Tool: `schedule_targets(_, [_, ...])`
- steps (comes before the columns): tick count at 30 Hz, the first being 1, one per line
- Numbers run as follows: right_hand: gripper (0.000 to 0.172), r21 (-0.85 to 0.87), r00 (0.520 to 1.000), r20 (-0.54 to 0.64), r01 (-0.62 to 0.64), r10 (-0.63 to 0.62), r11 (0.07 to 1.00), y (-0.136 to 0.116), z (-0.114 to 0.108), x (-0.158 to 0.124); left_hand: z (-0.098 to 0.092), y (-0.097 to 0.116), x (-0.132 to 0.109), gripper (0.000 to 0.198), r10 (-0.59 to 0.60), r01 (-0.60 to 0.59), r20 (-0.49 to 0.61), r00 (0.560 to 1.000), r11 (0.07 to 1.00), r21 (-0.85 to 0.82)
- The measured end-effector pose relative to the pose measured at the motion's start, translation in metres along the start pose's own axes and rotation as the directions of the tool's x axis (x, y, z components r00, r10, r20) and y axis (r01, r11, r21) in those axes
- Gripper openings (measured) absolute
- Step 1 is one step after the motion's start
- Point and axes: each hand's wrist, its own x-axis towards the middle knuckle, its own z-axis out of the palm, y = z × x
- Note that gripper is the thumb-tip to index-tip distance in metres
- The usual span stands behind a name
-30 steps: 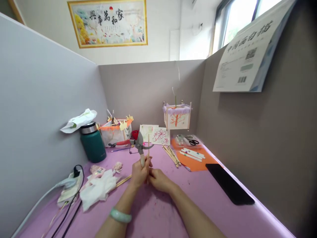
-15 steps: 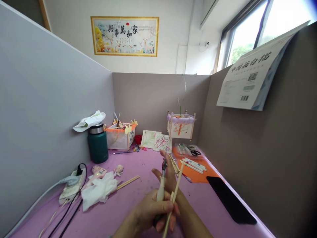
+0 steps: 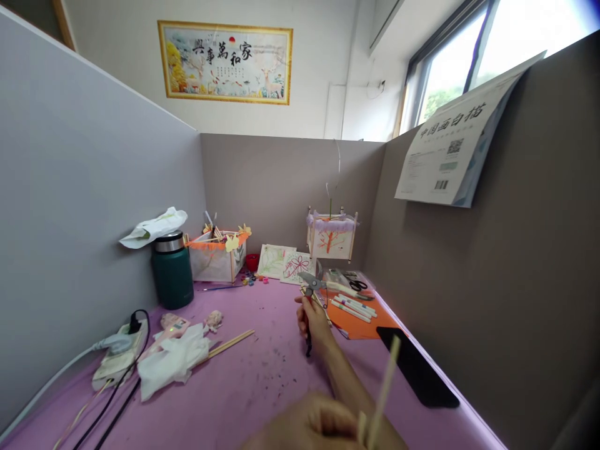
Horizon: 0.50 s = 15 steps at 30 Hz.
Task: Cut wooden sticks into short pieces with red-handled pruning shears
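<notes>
My right hand (image 3: 315, 325) is stretched forward over the desk, fingers wrapped round one handle of a pair of pruning shears (image 3: 315, 281). The shears' other, white handle points off to the right, and the two handles are spread apart. Low at the front edge of the view, my left hand (image 3: 304, 425) is closed on thin wooden sticks (image 3: 387, 381). One stick is long and points up; a shorter end shows beside it. The left hand is blurred and partly cut off. Dark specks lie on the purple desk (image 3: 244, 375) between the hands and the tissue.
White pens (image 3: 354, 307) lie on orange paper (image 3: 340, 320), with black scissors (image 3: 359, 285) behind. A black phone-like slab (image 3: 417, 365) is at right. Crumpled tissue (image 3: 173, 365), loose sticks (image 3: 229, 344), a green bottle (image 3: 172, 275) and a power strip (image 3: 117, 356) stand left. Paper lanterns (image 3: 332, 240) are behind.
The pruning shears have passed from my left hand to my right, which was spread open before. My left hand has drawn down and right with the sticks. The view has shifted slightly.
</notes>
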Motion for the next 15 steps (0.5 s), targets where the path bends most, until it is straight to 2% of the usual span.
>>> schedule_targets(1, [0.038,0.014,1.0,0.018,-0.001,0.0,1.0,-0.001,-0.001,-0.001,-0.007,0.008,-0.002,0.025,0.087,-0.086,-0.053,0.995,0.996,0.024])
schedule_targets(2, [0.036,0.024,1.0,0.03,0.005,-0.006,1.0,-0.001,0.0,-0.001,-0.018,0.016,-0.002,0.029,0.211,-0.203,-0.158,0.965,0.977,0.063])
schedule_targets(3, [0.035,0.035,0.999,0.046,0.011,-0.013,0.999,-0.002,0.0,-0.003,-0.032,0.023,-0.002,0.029,0.335,-0.299,-0.287,0.898,0.94,0.161])
schedule_targets(4, [0.034,0.046,0.998,0.068,0.014,-0.017,0.999,-0.003,0.001,-0.004,-0.048,0.028,0.0,0.03,0.442,-0.357,-0.424,0.791,0.895,0.267])
schedule_targets(5, [0.032,0.06,0.994,0.104,0.008,-0.014,0.998,-0.005,0.002,-0.006,-0.066,0.031,0.002,0.03,0.5,-0.361,-0.536,0.68,0.865,0.349])
schedule_targets(6, [0.03,0.081,0.988,0.157,-0.013,0.0,0.997,-0.007,0.003,-0.008,-0.084,0.031,0.005,0.029,0.539,-0.349,-0.613,0.578,0.842,0.411])
schedule_targets(7, [0.028,0.11,0.974,0.226,-0.05,0.024,0.993,-0.01,0.003,-0.011,-0.103,0.03,0.009,0.028,0.568,-0.342,-0.658,0.495,0.823,0.453])
schedule_targets(8, [0.026,0.146,0.948,0.313,-0.107,0.056,0.984,-0.013,0.003,-0.014,-0.12,0.027,0.013,0.029,0.584,-0.34,-0.694,0.421,0.811,0.477])
schedule_targets(10, [0.024,0.206,0.848,0.517,-0.252,0.114,0.946,-0.021,0.002,-0.02,-0.148,0.017,0.02,0.031,0.567,-0.296,-0.761,0.315,0.821,0.489])
schedule_targets(11, [0.024,0.222,0.777,0.617,-0.325,0.126,0.919,-0.024,0.001,-0.024,-0.157,0.011,0.024,0.032,0.564,-0.261,-0.777,0.278,0.823,0.505])
schedule_targets(12, [0.024,0.229,0.703,0.701,-0.387,0.125,0.893,-0.026,0.001,-0.027,-0.163,0.005,0.027,0.032,0.56,-0.244,-0.786,0.262,0.826,0.507])
schedule_targets(14, [0.028,0.227,0.575,0.812,-0.472,0.102,0.852,-0.027,0.002,-0.032,-0.166,-0.006,0.032,0.032,0.548,-0.218,-0.793,0.266,0.836,0.504])
schedule_targets(15, [0.03,0.226,0.533,0.841,-0.498,0.09,0.837,-0.027,0.003,-0.034,-0.164,-0.01,0.034,0.032,0.535,-0.212,-0.795,0.285,0.844,0.492])
